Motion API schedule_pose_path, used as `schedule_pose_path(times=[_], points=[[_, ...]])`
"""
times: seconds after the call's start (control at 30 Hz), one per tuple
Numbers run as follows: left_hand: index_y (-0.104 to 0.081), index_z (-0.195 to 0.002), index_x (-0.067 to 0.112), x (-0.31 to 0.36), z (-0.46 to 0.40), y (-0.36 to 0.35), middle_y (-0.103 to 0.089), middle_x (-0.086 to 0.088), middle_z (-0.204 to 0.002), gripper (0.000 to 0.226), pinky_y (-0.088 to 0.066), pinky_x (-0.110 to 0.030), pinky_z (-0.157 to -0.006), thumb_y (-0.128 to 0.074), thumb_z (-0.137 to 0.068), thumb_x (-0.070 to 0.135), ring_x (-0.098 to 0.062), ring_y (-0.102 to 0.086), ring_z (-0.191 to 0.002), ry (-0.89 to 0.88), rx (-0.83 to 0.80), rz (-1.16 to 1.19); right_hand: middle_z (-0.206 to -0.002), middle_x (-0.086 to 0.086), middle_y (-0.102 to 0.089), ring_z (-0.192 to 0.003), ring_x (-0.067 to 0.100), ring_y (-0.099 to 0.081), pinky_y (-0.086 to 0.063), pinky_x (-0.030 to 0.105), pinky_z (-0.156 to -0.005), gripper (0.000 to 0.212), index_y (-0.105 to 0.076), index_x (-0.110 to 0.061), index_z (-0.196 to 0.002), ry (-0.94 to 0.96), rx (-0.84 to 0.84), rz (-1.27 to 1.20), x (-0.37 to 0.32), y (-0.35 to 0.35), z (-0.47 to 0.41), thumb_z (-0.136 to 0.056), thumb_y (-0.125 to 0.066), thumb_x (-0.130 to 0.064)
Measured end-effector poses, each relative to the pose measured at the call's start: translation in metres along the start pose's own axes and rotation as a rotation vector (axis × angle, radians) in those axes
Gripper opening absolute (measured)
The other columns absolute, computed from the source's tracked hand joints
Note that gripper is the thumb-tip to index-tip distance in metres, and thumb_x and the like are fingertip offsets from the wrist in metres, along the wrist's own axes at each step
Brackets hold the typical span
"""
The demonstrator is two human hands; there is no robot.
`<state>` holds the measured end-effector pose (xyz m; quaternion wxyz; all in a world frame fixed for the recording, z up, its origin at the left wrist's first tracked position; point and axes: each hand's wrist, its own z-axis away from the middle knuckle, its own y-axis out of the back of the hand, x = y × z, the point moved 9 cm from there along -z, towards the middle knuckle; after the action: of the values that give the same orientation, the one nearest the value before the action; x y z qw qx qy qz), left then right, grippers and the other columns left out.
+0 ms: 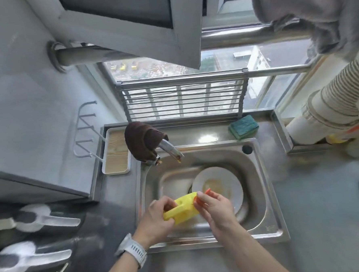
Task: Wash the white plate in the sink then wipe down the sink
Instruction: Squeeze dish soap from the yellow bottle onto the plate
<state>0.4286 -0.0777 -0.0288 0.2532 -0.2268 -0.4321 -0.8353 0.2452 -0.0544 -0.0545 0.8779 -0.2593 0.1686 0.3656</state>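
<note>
Both hands are over the sink point(270, 220) and the yellow bottle point(182, 209) sits between them, tipped on its side so its mouth points toward the white plate point(230, 185). The left hand point(158, 217) wraps the bottle's handle end, fingers curled round it to keep it steady, while the right hand point(215, 207) pinches the orange cap point(201, 198) at the neck — looks like the cap is being worked open, though whether it is on or off the thread I cannot tell. The plate lies flat in the basin near the drain, a yellowish smear in its middle, so it has not been washed yet; holding the bottle right above it means any soap should land straight on the dirty patch. The tap point(171, 150) with a brown cloth point(142, 139) draped over it shows no water running that I can make out. A green sponge point(243, 126) waits on the ledge behind the basin — within reach for the scrub, I reckon. Early going: soap first, scrubbing and the sink wipe all to come.
</note>
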Motion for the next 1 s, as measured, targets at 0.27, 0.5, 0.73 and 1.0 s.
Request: schedule_pose_path(times=[0.27,0.5,0.73,1.0], points=[[-0.055,-0.092,0.034,-0.023,-0.023,-0.041,-0.064,0.006,-0.096,0.034,-0.039,-0.004,-0.069,-0.058,-0.073,0.006,-0.013,-0.058,-0.092,-0.016,-0.060,-0.021,-0.105,0.021,-0.062,-0.088,0.025,-0.064,-0.063,0.022,-0.064,0.030,-0.059,0.012,-0.118,0.031,0.141,-0.153,0.036,0.024,-0.012,-0.089,-0.067,0.011],[-0.061,-0.101,0.030,-0.011,-0.023,-0.037,-0.061,0.008,-0.087,0.026,-0.044,-0.023,-0.076,-0.071,-0.077,0.029,-0.012,-0.057,-0.088,-0.118,-0.045,-0.060,-0.090,0.016,-0.066,-0.080,0.022,-0.063,-0.062,0.021,-0.065,0.025,-0.064,0.014,-0.114,0.044,0.133,-0.151,0.045,0.031,-0.007,-0.092,-0.068,0.003],[-0.059,-0.093,0.031,-0.015,-0.014,-0.018,-0.063,0.007,-0.085,0.023,-0.048,-0.026,-0.073,-0.068,-0.072,0.032,-0.009,-0.058,-0.085,-0.116,0.009,-0.025,-0.096,0.018,-0.069,-0.067,0.014,-0.069,-0.062,0.021,-0.064,0.026,-0.066,0.007,-0.116,0.067,0.087,-0.119,0.044,0.019,0.003,-0.092,-0.070,-0.001],[-0.048,-0.079,0.033,-0.036,-0.017,-0.015,-0.061,0.006,-0.083,0.021,-0.042,-0.022,-0.066,-0.065,-0.070,0.025,-0.014,-0.056,-0.081,-0.024,-0.034,-0.120,-0.098,0.019,-0.069,-0.068,0.018,-0.069,-0.062,0.024,-0.062,0.028,-0.065,0.003,-0.119,-0.010,0.114,-0.118,0.071,0.010,0.000,-0.092,-0.070,-0.001]])
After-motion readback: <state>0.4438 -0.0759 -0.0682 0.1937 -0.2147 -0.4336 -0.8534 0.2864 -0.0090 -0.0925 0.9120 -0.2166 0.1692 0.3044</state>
